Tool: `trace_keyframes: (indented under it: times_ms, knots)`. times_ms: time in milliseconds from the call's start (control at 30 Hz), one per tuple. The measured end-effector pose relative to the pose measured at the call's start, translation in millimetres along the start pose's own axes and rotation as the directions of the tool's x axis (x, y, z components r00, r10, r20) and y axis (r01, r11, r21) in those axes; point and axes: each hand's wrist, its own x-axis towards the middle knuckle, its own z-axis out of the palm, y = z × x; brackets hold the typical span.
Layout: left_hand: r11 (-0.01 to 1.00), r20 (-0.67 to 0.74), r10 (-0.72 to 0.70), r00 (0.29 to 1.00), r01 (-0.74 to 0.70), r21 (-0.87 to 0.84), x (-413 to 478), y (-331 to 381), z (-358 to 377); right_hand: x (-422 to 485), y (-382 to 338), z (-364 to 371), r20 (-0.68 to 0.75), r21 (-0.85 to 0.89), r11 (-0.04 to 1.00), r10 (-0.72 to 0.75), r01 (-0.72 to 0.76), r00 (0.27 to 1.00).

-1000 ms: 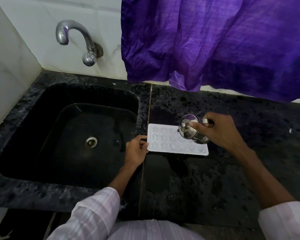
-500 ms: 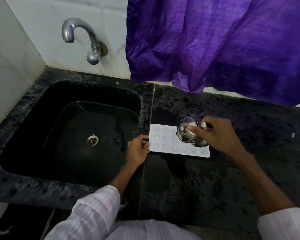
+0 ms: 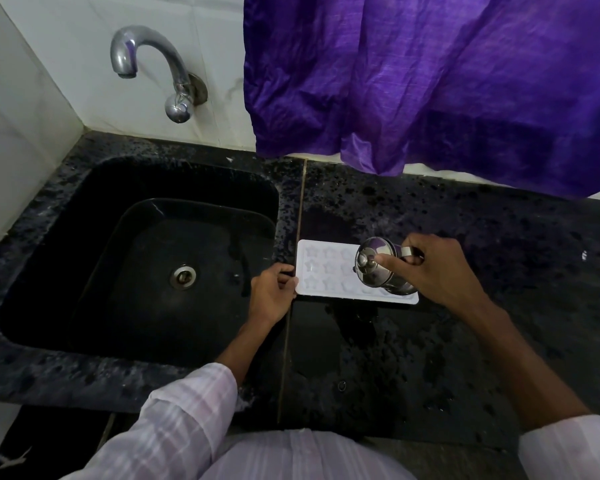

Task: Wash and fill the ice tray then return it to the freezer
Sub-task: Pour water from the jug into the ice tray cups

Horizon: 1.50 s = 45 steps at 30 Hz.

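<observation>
We judge the filling step to be in hand. Our right hand [image 3: 437,271] grips a small lidded steel jug [image 3: 381,266], forefinger pressed on the lid knob, tilted over the white ice tray [image 3: 326,271]. The tray lies flat on the wet black bench [image 3: 361,358], just right of the sink [image 3: 136,265]. Our left hand [image 3: 272,292] pinches its left edge. The star-shaped cells look pale; we cannot tell how much water they hold. Next, we must pour slowly, cell by cell, keeping the tray level.
</observation>
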Motion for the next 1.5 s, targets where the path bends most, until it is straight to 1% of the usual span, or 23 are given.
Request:
trace_keyframes:
  times_ms: [667,833,1033,1500]
  knots:
    - [1.0,-0.013,-0.002,1.0,0.002,0.02,4.1,6.0,0.9,-17.0,18.1,-19.5,-0.028,-0.049,0.997,0.061,-0.062,0.998]
    - [0.999,-0.047,-0.001,0.999,0.003,0.043,4.1,8.4,1.7,-19.6,24.1,-24.8,-0.029,-0.059,0.995,0.08,-0.082,0.996]
    - [0.998,-0.062,-0.005,0.998,0.009,0.058,6.6,8.6,1.5,-23.5,34.9,-28.4,-0.041,-0.067,0.995,0.068,-0.07,0.997]
    - [0.995,-0.055,0.015,0.998,-0.009,0.097,5.5,11.9,1.2,-36.6,53.2,-41.0,-0.085,-0.108,0.984,0.133,-0.142,0.988]
